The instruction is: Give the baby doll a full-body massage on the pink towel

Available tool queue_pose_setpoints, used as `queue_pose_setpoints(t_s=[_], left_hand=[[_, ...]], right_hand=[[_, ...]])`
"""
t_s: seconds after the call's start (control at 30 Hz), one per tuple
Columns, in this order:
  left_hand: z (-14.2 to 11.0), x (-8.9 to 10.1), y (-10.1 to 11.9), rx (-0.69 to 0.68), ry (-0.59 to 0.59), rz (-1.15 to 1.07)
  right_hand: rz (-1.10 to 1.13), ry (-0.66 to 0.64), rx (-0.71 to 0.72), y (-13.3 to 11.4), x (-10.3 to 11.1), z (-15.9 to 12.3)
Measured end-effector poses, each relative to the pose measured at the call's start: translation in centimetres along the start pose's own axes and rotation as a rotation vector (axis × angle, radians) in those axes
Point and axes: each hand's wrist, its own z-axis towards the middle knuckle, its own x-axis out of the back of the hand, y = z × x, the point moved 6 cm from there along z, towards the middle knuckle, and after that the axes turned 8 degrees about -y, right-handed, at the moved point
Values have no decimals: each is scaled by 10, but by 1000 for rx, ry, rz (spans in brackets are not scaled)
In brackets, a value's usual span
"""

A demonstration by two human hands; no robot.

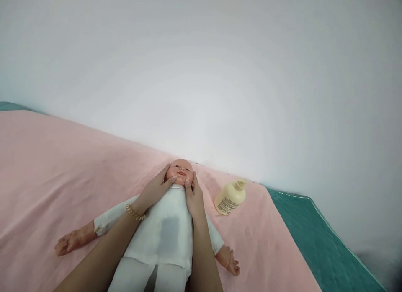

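A baby doll [163, 233] in white clothes lies on its back on a pink sheet [63, 179], arms spread. My left hand [155, 189] rests on its chest with the fingers stretched up along the left cheek of the doll's head [179, 171]; a gold bracelet circles that wrist. My right hand [194, 197] lies on the other side, fingers extended to the chin and right cheek. Both hands cup the face and hold nothing else.
A cream lotion bottle [230, 196] with a pump lies on its side on the sheet, right of the doll's head. A teal mattress [314, 237] shows beyond the sheet's right edge. A white wall [220, 74] runs behind.
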Motion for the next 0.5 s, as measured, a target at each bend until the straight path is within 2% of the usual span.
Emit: queue_pose_setpoints(t_s=[0.2,0.5], left_hand=[[0,-1,-1,35,-35,-2],[0,0,-2,28,-16,-28]], right_hand=[[-11,-19,6,2,0,2],[24,-7,-19,2,1,2]])
